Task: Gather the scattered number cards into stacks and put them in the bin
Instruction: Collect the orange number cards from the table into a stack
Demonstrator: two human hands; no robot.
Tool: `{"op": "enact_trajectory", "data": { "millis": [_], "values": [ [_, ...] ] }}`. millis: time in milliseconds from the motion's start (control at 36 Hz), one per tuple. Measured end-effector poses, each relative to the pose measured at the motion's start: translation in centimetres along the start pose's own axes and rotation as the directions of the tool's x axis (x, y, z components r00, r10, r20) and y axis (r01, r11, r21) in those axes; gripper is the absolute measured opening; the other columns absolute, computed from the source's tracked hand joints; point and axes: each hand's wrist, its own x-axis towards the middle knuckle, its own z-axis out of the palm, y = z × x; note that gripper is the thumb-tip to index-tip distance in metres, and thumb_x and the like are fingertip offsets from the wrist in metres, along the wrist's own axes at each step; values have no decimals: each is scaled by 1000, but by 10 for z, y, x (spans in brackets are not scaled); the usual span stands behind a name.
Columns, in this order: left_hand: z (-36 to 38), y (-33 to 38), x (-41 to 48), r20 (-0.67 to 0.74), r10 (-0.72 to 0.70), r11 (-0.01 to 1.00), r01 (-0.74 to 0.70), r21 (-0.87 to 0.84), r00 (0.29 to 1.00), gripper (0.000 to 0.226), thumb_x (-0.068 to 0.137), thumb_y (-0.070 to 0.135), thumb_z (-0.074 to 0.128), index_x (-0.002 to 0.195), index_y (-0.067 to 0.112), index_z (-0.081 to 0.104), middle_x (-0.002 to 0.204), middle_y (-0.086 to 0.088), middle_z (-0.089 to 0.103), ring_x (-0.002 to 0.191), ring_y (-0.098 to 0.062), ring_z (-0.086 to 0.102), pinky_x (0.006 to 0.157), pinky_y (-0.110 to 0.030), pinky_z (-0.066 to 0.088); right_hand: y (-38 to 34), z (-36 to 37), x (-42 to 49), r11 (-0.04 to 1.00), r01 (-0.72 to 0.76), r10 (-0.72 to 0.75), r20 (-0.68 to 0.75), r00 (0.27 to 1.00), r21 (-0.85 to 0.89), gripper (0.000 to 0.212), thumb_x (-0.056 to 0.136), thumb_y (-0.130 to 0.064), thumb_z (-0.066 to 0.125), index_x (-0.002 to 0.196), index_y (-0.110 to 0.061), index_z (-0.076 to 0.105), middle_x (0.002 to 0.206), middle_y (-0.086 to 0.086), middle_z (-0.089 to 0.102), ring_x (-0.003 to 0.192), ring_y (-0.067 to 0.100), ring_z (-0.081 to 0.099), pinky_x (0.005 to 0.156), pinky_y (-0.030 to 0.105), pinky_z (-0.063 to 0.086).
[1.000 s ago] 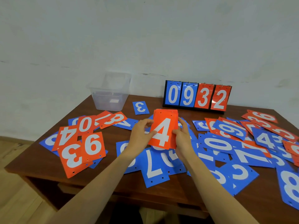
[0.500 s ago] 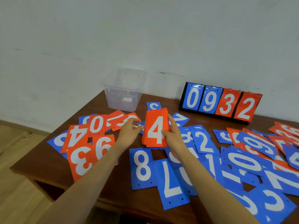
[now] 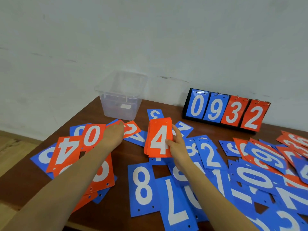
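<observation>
My right hand [image 3: 177, 145] grips a stack of orange cards [image 3: 158, 139] with a white 4 on top, held upright above the table's middle. Off to its left, my left hand [image 3: 114, 134] reaches onto the orange cards [image 3: 131, 129] lying in front of the bin, fingertips touching them; whether it pinches one is hidden. The clear plastic bin [image 3: 121, 95] stands at the back left and looks empty apart from a small label. Blue and orange number cards lie scattered over the brown table [image 3: 126, 154], among them a blue 8 [image 3: 141, 187] and a blue 7 [image 3: 176, 204].
A black flip scoreboard [image 3: 225, 110] showing 0 9 3 2 stands at the back right against the white wall. A thick pile of overlapping cards [image 3: 266, 164] fills the right side. The table's left edge drops to a wooden floor [image 3: 10, 147].
My left hand has let go of the orange stack and moved left and back onto the orange cards near the bin. The right hand holds the stack alone now. The view shifted left.
</observation>
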Motion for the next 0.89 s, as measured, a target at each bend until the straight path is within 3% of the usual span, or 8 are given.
{"op": "enact_trajectory", "data": {
  "millis": [167, 306, 389, 444, 556, 639, 750, 889],
  "values": [
    [-3, 14, -6, 56, 95, 985, -102, 140, 994, 43, 97, 13, 47, 139, 9, 38, 139, -13, 47, 123, -27, 51, 101, -35, 41, 2, -7, -3, 1000, -26, 26, -29, 999, 8, 57, 98, -7, 44, 142, -37, 27, 141, 3, 43, 117, 23, 54, 69, 27, 55],
    [-14, 25, -9, 195, 128, 987, -144, 68, 972, 68, 92, 11, 51, 151, 17, 17, 144, -12, 43, 125, -28, 49, 97, -34, 44, 2, -13, -10, 1000, -29, 29, -54, 998, 1, 57, 98, -9, 45, 141, -41, 27, 142, 3, 43, 117, 24, 54, 77, 35, 57],
    [-18, 34, -14, 251, 179, 978, -200, 60, 951, 77, 89, 10, 57, 152, 22, 13, 146, -9, 41, 127, -26, 47, 98, -33, 44, 2, -17, -14, 999, -36, 37, -78, 996, 13, 57, 97, -10, 46, 140, -43, 28, 142, 4, 43, 117, 25, 55, 85, 43, 56],
    [-18, 39, -19, 247, 195, 973, -220, 75, 949, 77, 89, 11, 59, 151, 23, 14, 149, -7, 37, 130, -25, 44, 100, -33, 42, 0, -20, -18, 999, -32, 34, -85, 996, 20, 57, 97, -9, 46, 140, -41, 28, 140, 4, 45, 116, 26, 55, 80, 40, 57],
    [-20, 39, -29, 201, 190, 979, -201, 35, 961, 75, 89, 8, 56, 151, 23, 16, 148, -9, 39, 128, -26, 46, 97, -32, 44, -3, -30, -27, 999, -22, 25, -92, 995, 26, 55, 98, -8, 45, 142, -37, 28, 139, 5, 46, 112, 24, 56, 63, 27, 55],
    [-26, 40, -33, 123, 173, 984, -166, -65, 977, 66, 89, 5, 53, 147, 20, 25, 136, -14, 51, 115, -28, 55, 87, -34, 50, -5, -37, -33, 999, -13, 16, -101, 995, 35, 54, 98, -7, 44, 142, -35, 29, 136, 4, 47, 101, 18, 57, 57, 23, 52],
    [-40, 46, -43, -96, 133, 942, -156, -297, 986, 37, 89, 11, 56, 125, 9, 54, 115, -12, 63, 102, -24, 59, 82, -31, 49, -7, -43, -41, 999, -3, 8, -108, 994, 46, 55, 97, -6, 45, 141, -35, 29, 130, 2, 49, 92, 14, 58, 54, 21, 52],
    [-57, 58, -61, -307, 76, 849, -223, -479, 949, 27, 87, 10, 61, 113, 4, 64, 108, -10, 65, 92, -19, 58, 78, -21, 43, -8, -50, -53, 999, 13, -9, -121, 993, 29, 55, 97, -5, 45, 142, -32, 29, 125, 1, 48, 87, 12, 58, 60, 25, 54]
  ]
}}
